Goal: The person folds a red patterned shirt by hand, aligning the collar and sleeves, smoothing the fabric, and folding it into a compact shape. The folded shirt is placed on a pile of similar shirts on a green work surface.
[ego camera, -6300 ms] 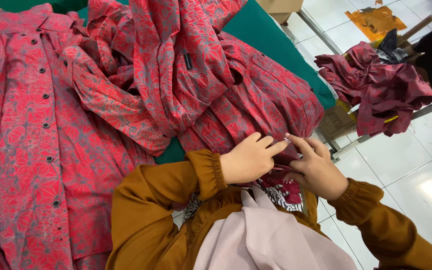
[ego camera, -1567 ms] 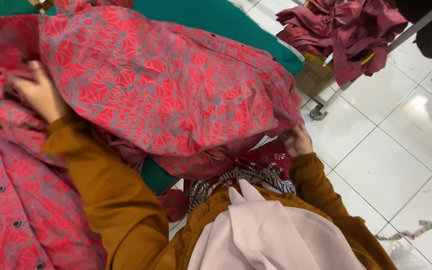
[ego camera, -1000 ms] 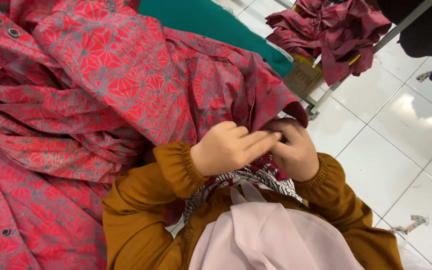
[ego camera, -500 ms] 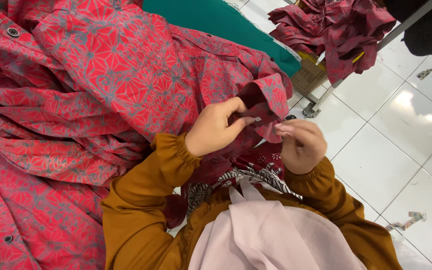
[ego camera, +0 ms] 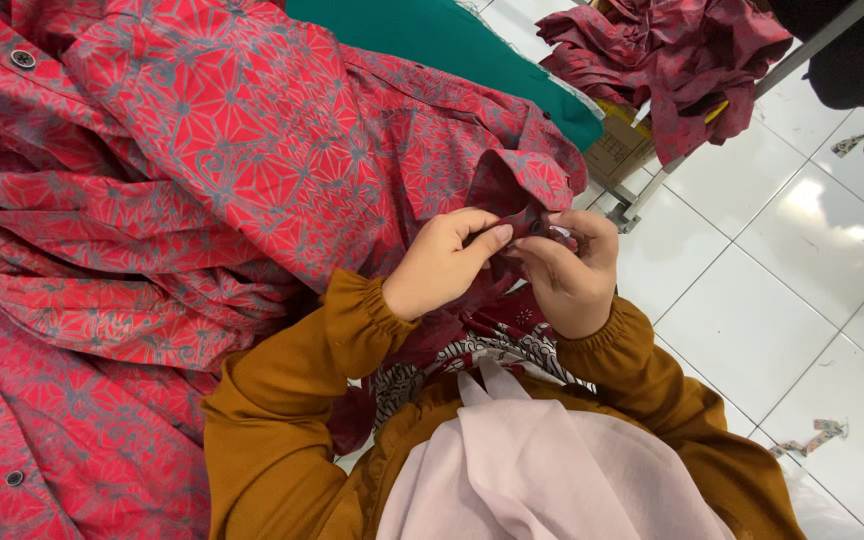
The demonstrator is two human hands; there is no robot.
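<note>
A red shirt with a grey star pattern (ego camera: 282, 130) lies spread over the green table (ego camera: 452, 40), its lower corner turned up near the table's edge. My left hand (ego camera: 442, 265) pinches that turned-up hem corner (ego camera: 517, 190) from the left. My right hand (ego camera: 567, 270) pinches the same bit of cloth from the right, fingertips almost touching those of the left. Both arms wear mustard-brown sleeves. What lies between the fingertips is too small to tell.
More red patterned shirts with dark buttons (ego camera: 62, 400) are piled at the left. A heap of darker maroon garments (ego camera: 672, 55) hangs over a metal rack (ego camera: 652, 195) at the upper right, above a cardboard box (ego camera: 617, 150). White floor tiles (ego camera: 782, 300) with a cloth scrap (ego camera: 812, 435) lie to the right.
Since a second ago the shirt's corner was lifted and folded back; my right hand has come back up to meet my left hand on it.
</note>
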